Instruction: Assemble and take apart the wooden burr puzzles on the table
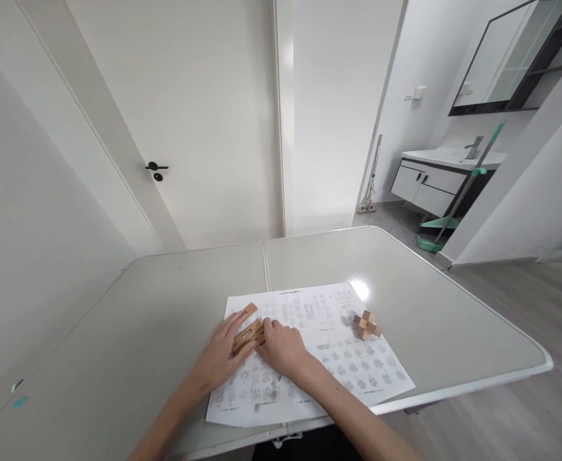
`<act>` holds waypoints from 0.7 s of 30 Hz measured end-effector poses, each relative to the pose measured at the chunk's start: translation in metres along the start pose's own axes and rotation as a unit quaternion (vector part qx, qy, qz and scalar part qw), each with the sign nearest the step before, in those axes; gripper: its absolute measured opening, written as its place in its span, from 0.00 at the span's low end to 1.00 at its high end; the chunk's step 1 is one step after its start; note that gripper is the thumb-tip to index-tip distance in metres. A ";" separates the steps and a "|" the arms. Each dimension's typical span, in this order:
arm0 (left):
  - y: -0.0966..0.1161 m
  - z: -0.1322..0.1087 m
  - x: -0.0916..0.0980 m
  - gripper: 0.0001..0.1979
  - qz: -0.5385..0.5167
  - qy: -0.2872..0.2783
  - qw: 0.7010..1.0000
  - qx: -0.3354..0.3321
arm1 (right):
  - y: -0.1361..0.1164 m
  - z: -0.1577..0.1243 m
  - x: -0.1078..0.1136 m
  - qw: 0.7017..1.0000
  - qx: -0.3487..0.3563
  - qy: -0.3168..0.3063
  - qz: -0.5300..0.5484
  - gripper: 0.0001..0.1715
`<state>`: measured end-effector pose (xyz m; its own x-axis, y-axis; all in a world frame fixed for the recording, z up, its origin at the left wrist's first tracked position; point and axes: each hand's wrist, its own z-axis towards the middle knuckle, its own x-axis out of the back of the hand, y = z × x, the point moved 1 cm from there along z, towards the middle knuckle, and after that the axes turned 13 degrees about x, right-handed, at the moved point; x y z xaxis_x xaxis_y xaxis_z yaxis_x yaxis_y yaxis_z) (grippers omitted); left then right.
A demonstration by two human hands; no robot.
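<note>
Several flat wooden pieces with slots lie on a printed paper sheet, between my two hands. My left hand rests around their left side, its fingers apart and the thumb at their lower edge. At their right end, the curled fingers of my right hand press on a wooden piece. One wooden bar reaches up past my left fingertips. Toward the right side of the sheet sits an assembled wooden block puzzle, touched by neither hand.
The grey table has a seam down its middle and a raised pale rim. Behind it stands a white door. A sink cabinet, a mop and a green broom with dustpan are at the back right.
</note>
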<state>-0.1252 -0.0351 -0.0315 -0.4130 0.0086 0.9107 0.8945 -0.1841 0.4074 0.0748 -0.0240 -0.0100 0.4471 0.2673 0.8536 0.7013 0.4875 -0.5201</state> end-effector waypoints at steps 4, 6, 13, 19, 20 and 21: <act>0.000 0.002 -0.007 0.32 0.045 0.007 0.999 -0.024 | 0.009 -0.013 0.004 0.999 0.022 0.018 0.021 0.19; -0.004 0.005 -0.008 0.30 0.056 0.016 0.998 -0.024 | 0.018 -0.027 0.007 0.998 0.038 0.032 0.039 0.21; -0.028 0.022 0.003 0.26 0.072 0.044 0.996 -0.005 | 0.053 -0.089 0.024 0.972 0.043 0.139 0.185 0.17; -0.040 0.030 0.011 0.25 0.071 0.063 0.995 -0.007 | 0.080 -0.128 0.049 0.960 0.015 0.214 0.182 0.18; -0.041 0.030 0.011 0.25 0.070 0.067 0.995 -0.007 | 0.086 -0.135 0.055 0.956 0.003 0.239 0.169 0.19; -0.042 0.029 0.011 0.25 0.068 0.071 0.995 -0.008 | 0.092 -0.141 0.061 0.951 -0.013 0.263 0.159 0.21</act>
<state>-0.1622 0.0013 -0.0366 -0.3098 -0.1556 0.9380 0.9411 -0.1907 0.2792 0.2449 -0.0804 -0.0101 0.8507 -0.0585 0.5223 0.4938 0.4293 -0.7562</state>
